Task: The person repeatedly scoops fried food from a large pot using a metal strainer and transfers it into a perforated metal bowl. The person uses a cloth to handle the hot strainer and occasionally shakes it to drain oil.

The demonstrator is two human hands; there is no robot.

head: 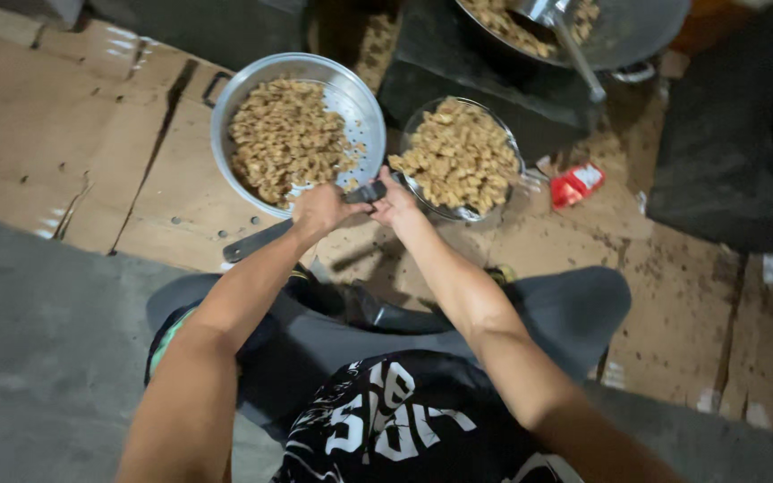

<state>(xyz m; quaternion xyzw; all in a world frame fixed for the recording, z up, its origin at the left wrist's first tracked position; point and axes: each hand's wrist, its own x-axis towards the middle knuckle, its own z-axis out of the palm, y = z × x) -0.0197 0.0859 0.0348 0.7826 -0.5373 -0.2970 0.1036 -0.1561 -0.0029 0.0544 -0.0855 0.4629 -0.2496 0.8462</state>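
Note:
My left hand (pixel 319 210) is closed around a long dark handle (pixel 257 241) that runs from lower left up to a round strainer basket (pixel 503 192) heaped with golden-brown fried pieces. My right hand (pixel 395 201) grips the same handle closer to the basket. The basket hovers just right of a metal colander (pixel 225 125), which holds more of the same fried pieces. Both arms reach forward over my bent knees.
A large wok (pixel 637 36) with fried pieces and a metal ladle (pixel 574 54) sits on a black stand (pixel 494 98) at the top. A red packet (pixel 576 183) lies on the flattened cardboard (pixel 64 134) covering the floor. A dark bulky object (pixel 735 143) stands at right.

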